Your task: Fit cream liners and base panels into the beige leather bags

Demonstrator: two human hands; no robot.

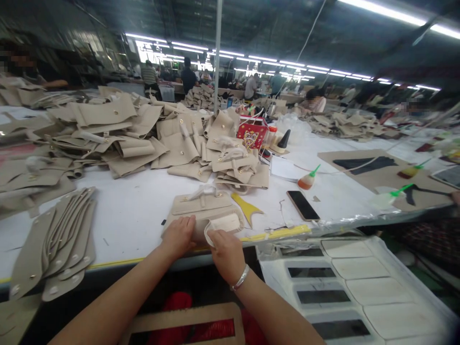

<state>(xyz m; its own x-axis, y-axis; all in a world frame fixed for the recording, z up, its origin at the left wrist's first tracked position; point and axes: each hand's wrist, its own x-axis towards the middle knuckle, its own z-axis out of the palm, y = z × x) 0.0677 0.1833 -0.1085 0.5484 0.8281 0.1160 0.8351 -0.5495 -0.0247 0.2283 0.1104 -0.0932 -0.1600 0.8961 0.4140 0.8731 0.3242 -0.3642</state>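
A beige handbag body [201,203] lies at the table's front edge, its short handle wrapped in white film and fixed with gold-coloured fittings. My left hand [180,235] is closed over the near left part of the bag, fingers bent on the beige panel. With my right hand [226,251] I grip the curled edge of the bag's panel, where a pale lining shows. A silver bangle circles my right wrist. Just right of the bag is a yellow forked template [247,209].
Beige bag parts [118,129] form a large heap behind. Stacked flap pieces [68,239] overhang the front edge at left. To the right are a phone [303,205], a glue bottle [308,178] and a red bag [252,132]. White panels [362,278] lie lower right. Other people work beyond.
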